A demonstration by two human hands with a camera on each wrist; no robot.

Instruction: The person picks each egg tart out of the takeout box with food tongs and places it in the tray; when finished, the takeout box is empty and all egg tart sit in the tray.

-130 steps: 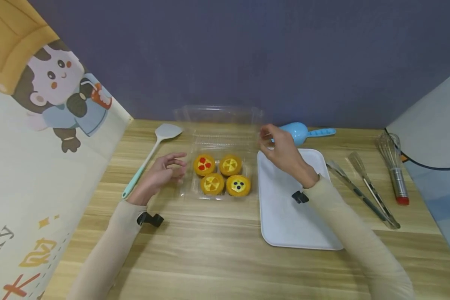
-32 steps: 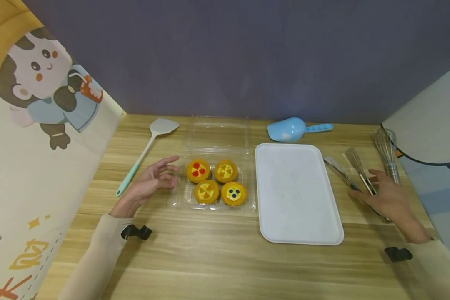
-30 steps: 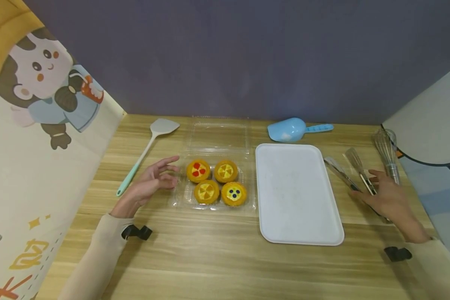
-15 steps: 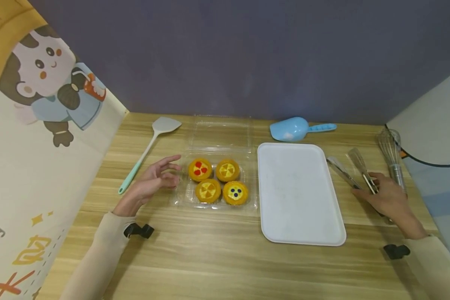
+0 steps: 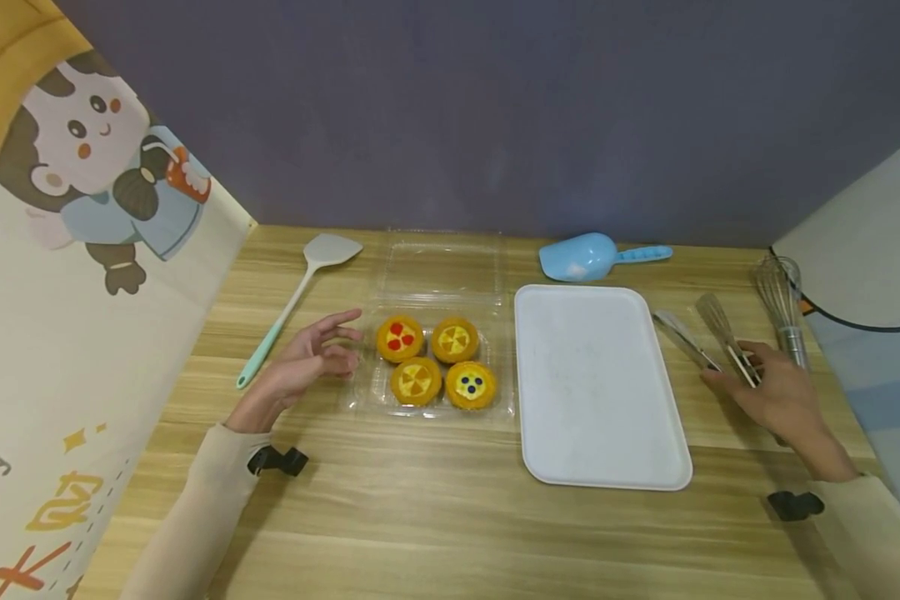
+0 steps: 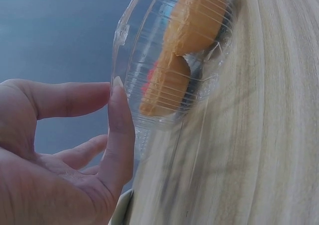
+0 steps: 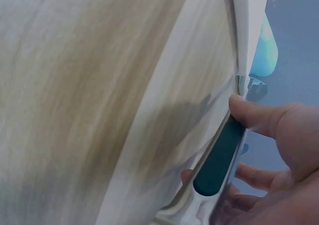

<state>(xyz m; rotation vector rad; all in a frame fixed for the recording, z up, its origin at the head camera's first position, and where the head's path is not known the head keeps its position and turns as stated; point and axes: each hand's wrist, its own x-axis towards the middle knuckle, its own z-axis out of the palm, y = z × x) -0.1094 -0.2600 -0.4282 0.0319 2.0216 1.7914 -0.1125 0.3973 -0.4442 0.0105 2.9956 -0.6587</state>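
Note:
My right hand (image 5: pixel 780 400) grips a pair of metal tongs (image 5: pixel 720 327) at the table's right side. In the right wrist view my thumb presses one arm beside the dark green grip (image 7: pixel 219 160), with fingers round the far side. My left hand (image 5: pixel 300 362) hovers with loosely bent fingers at the left edge of a clear plastic box (image 5: pixel 442 271); whether fingertips touch it I cannot tell. The box's hinged lid lies back. Several tarts sit inside: one with red topping (image 5: pixel 400 339), one with dark berries (image 5: pixel 471 385), others with yellow wedges (image 5: pixel 416 382).
A white tray (image 5: pixel 603 387) lies between the box and tongs. Behind it is a blue scoop (image 5: pixel 581 257). A whisk (image 5: pixel 783 304) lies at the far right, by the wall. A turner (image 5: pixel 292 304) with a mint handle rests at left.
My right hand has left the box lid, crossed over the tray to the right and taken hold of the tongs. The lid has dropped back flatter. My left hand stays beside the box.

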